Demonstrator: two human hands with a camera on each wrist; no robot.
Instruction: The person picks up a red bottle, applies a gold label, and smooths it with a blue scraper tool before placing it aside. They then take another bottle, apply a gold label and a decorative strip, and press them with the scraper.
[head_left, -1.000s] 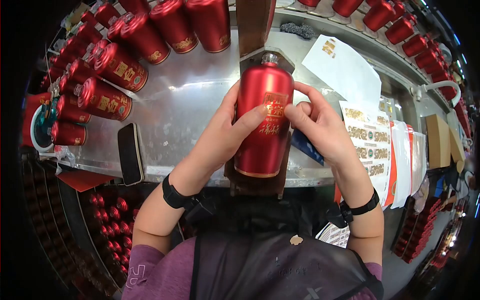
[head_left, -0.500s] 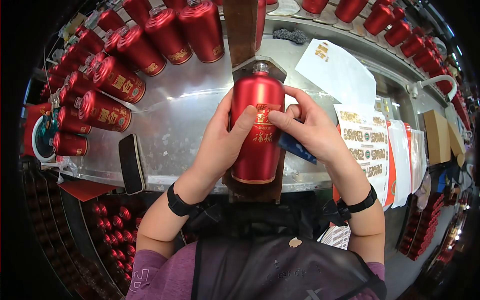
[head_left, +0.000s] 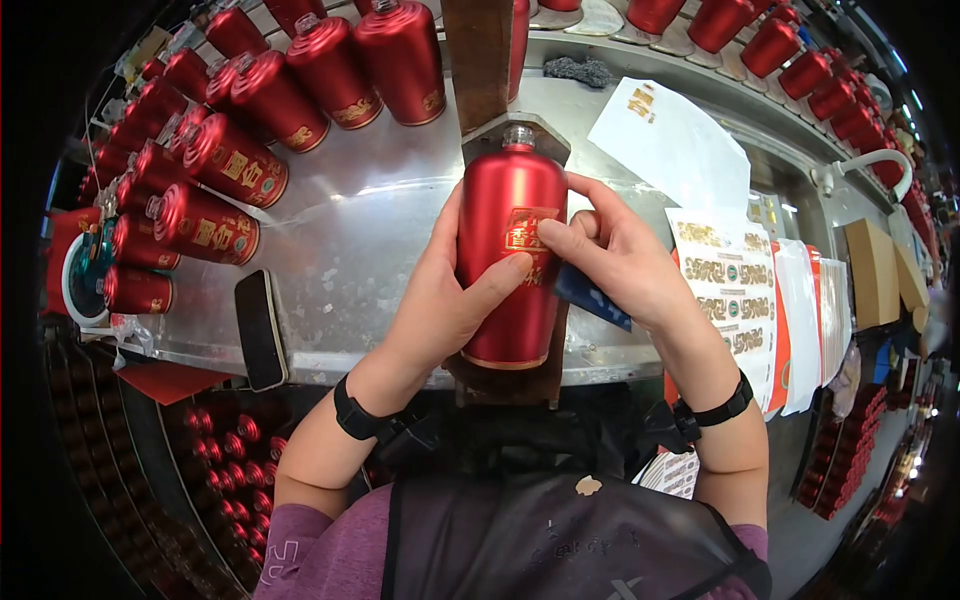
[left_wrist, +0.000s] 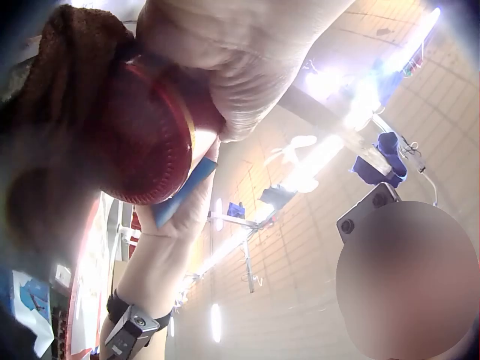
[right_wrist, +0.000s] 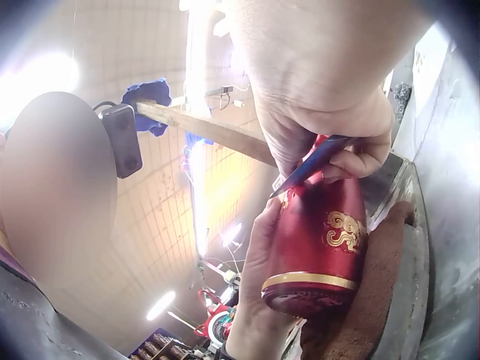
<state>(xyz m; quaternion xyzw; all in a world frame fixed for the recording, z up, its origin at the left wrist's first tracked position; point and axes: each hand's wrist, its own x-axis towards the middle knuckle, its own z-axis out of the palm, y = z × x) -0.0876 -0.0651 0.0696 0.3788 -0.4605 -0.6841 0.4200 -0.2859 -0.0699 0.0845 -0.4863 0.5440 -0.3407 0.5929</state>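
A red bottle (head_left: 512, 310) with a clear neck and gold characters lies on a brown cloth-covered rest (head_left: 500, 386). The left hand (head_left: 432, 290) grips its left side, thumb across the front below the gold frame. With its thumb at the gold frame, the right hand (head_left: 625, 262) holds the bottle's right side; a blue piece (head_left: 592, 298) is held in its curled fingers. In the right wrist view that blue piece (right_wrist: 315, 163) shows under the palm, beside the bottle (right_wrist: 319, 247). The left wrist view shows the bottle's base (left_wrist: 154, 142).
Several red bottles (head_left: 235, 160) stand at the left, near a phone (head_left: 260, 330). More stand along the back right (head_left: 770, 45). White paper (head_left: 675, 145), gold sticker sheets (head_left: 725, 290) and a white tap (head_left: 880, 162) are at the right. A wooden post (head_left: 478, 65) rises behind the bottle.
The bottle's gold characters have shifted leftward as it turned slightly. The left thumb has moved lower on the front, and the right thumb is still near the frame. The view has shifted a little.
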